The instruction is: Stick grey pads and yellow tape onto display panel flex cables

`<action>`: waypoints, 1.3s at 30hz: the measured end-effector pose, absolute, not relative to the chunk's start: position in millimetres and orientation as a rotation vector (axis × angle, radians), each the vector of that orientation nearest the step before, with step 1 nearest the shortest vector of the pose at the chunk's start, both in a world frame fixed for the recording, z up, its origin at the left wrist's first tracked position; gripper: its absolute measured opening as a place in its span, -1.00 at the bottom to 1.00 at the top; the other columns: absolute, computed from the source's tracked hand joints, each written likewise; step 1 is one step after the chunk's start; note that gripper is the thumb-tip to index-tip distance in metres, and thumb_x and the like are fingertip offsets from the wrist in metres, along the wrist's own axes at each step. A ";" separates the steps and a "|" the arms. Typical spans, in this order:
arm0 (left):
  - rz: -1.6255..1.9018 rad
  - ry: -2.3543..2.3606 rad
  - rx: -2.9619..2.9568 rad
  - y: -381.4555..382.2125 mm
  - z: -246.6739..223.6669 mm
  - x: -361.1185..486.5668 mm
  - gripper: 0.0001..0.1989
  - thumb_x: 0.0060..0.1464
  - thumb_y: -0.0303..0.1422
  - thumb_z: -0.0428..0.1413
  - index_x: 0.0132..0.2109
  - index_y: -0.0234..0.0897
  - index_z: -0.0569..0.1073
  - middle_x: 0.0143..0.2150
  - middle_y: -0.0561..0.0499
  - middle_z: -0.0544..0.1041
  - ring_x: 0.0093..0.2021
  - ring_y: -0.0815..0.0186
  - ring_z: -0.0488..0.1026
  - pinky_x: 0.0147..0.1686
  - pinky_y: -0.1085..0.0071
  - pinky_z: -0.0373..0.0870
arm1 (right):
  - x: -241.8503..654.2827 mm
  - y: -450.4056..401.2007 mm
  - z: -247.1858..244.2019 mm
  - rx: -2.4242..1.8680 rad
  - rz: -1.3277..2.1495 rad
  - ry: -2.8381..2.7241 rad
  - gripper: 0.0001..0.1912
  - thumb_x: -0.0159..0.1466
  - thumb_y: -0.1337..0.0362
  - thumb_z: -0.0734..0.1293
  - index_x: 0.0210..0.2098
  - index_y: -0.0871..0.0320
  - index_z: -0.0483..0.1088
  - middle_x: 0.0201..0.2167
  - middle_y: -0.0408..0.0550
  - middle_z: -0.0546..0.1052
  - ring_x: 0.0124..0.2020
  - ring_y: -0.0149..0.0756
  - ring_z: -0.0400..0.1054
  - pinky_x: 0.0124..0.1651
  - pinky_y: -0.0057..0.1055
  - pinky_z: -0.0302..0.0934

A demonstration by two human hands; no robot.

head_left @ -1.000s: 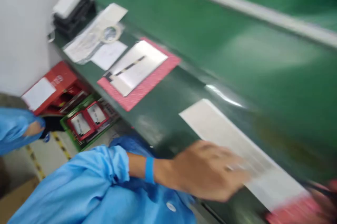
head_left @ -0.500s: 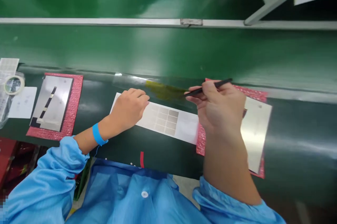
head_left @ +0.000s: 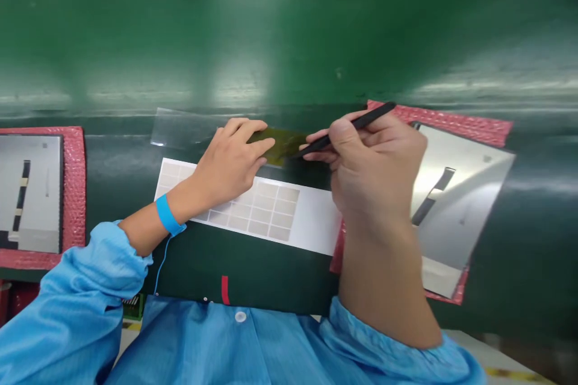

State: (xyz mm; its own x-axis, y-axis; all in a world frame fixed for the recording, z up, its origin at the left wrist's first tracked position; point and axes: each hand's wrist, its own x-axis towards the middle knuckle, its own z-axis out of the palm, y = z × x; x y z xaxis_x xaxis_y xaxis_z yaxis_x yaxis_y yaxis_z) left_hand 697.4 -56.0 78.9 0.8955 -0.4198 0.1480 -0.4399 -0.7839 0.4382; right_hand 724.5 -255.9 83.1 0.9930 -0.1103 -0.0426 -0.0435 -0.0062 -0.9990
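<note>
My right hand [head_left: 374, 159] is closed around black tweezers [head_left: 345, 131]. Their tips reach the right part of a translucent yellow film [head_left: 277, 143]; whether they grip it I cannot tell. Over the film's left part lies my left hand [head_left: 232, 159], its fingers stretched out and apart, the fingertips at the film. A clear plastic strip [head_left: 185, 127] extends to the left from behind that hand. Below is a white sheet [head_left: 313, 225] with rows of pale grey rectangular labels [head_left: 264, 214], partly covered by my left hand and forearm.
To the right, a silvery panel [head_left: 469, 192] with a dark strip rests on pink bubble wrap [head_left: 478, 126]. Another such panel [head_left: 43, 192] lies on pink wrap [head_left: 73, 192] at far left. A red tape piece [head_left: 225, 290] marks the near edge of the dark green bench [head_left: 271, 270].
My left hand has moved from the label sheet up onto the yellow film, its fingers spreading. The tweezers' tips have come lower onto the film. The camera view has tilted down.
</note>
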 end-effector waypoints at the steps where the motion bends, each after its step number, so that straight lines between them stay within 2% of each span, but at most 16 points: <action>1: 0.067 -0.631 2.589 -55.7 79.1 698.0 -0.75 0.34 -0.47 0.10 0.10 -0.30 0.55 0.26 -0.21 0.44 0.26 0.00 0.31 0.14 0.05 0.36 | 721.5 -257.4 89.3 -1.583 -0.058 0.118 -0.58 0.19 0.01 0.57 -0.26 0.18 0.42 -0.40 -0.03 0.58 -0.47 -0.26 0.51 -0.49 -0.44 0.45; 5: 0.207 -0.632 2.633 -59.8 87.0 693.1 -0.71 0.38 -0.50 -0.02 0.11 -0.34 0.53 0.26 -0.29 0.45 0.25 -0.01 0.32 0.08 0.05 0.37 | 701.7 -271.3 111.0 -1.647 -0.066 0.151 -0.68 0.22 0.10 0.55 -0.29 0.21 0.46 -0.42 0.01 0.58 -0.48 -0.22 0.51 -0.46 -0.40 0.46; 7: 0.296 -0.624 2.640 -66.0 95.3 682.7 -0.70 0.41 -0.50 -0.08 0.05 -0.34 0.55 0.17 -0.24 0.51 0.16 0.05 0.38 0.04 0.10 0.37 | 691.5 -280.6 113.4 -1.687 -0.103 0.187 -0.73 0.23 0.14 0.54 -0.32 0.21 0.48 -0.41 0.01 0.59 -0.46 -0.23 0.52 -0.40 -0.39 0.49; 10: 0.273 -0.682 2.630 -79.2 104.0 660.5 -0.74 0.44 -0.39 -0.03 -0.05 -0.32 0.56 -0.02 -0.17 0.55 -0.04 0.12 0.41 -0.09 0.18 0.37 | 683.0 -289.5 105.7 -1.721 -0.121 0.201 -0.74 0.23 0.16 0.54 -0.32 0.21 0.49 -0.41 0.02 0.59 -0.46 -0.26 0.52 -0.37 -0.42 0.49; 12: 0.187 -0.723 2.649 -87.5 103.4 647.4 -0.76 0.41 -0.31 0.05 -0.02 -0.36 0.55 -0.07 -0.17 0.53 -0.11 0.11 0.38 -0.15 0.20 0.36 | 682.2 -290.2 98.0 -1.723 -0.092 0.192 -0.73 0.23 0.15 0.54 -0.32 0.22 0.49 -0.40 0.03 0.59 -0.47 -0.26 0.51 -0.40 -0.44 0.47; 16: 0.050 -0.719 2.691 -95.2 94.8 637.5 -0.73 0.39 -0.26 0.09 0.05 -0.38 0.50 -0.04 -0.20 0.47 -0.10 0.09 0.34 -0.13 0.18 0.35 | 684.5 -285.5 89.2 -1.681 -0.106 0.154 -0.76 0.24 0.18 0.53 -0.31 0.20 0.48 -0.39 -0.01 0.59 -0.44 -0.24 0.52 -0.42 -0.42 0.48; 24: -0.013 -0.674 2.616 -92.3 92.8 641.1 -0.74 0.40 -0.26 0.07 0.06 -0.35 0.49 -0.01 -0.19 0.43 -0.06 0.09 0.31 -0.05 0.15 0.38 | 687.2 -284.2 90.9 -1.715 -0.104 0.138 -0.83 0.22 0.25 0.50 -0.33 0.18 0.47 -0.43 -0.07 0.57 -0.46 -0.27 0.51 -0.43 -0.43 0.46; 34: -0.035 -0.663 2.598 -93.7 93.5 641.2 -0.73 0.39 -0.26 0.07 0.06 -0.36 0.49 0.00 -0.20 0.42 -0.06 0.08 0.31 -0.05 0.14 0.38 | 689.1 -286.2 91.1 -1.735 -0.064 0.194 -0.78 0.22 0.21 0.51 -0.31 0.22 0.47 -0.42 0.01 0.59 -0.46 -0.25 0.52 -0.44 -0.45 0.47; 39: -0.037 -0.672 2.613 -94.1 93.1 641.9 -0.68 0.40 -0.18 0.06 0.08 -0.34 0.48 0.00 -0.20 0.42 -0.05 0.08 0.31 -0.03 0.14 0.39 | 689.9 -283.7 91.8 -1.750 -0.055 0.179 -0.80 0.20 0.22 0.52 -0.32 0.21 0.48 -0.43 -0.03 0.58 -0.46 -0.26 0.52 -0.44 -0.44 0.47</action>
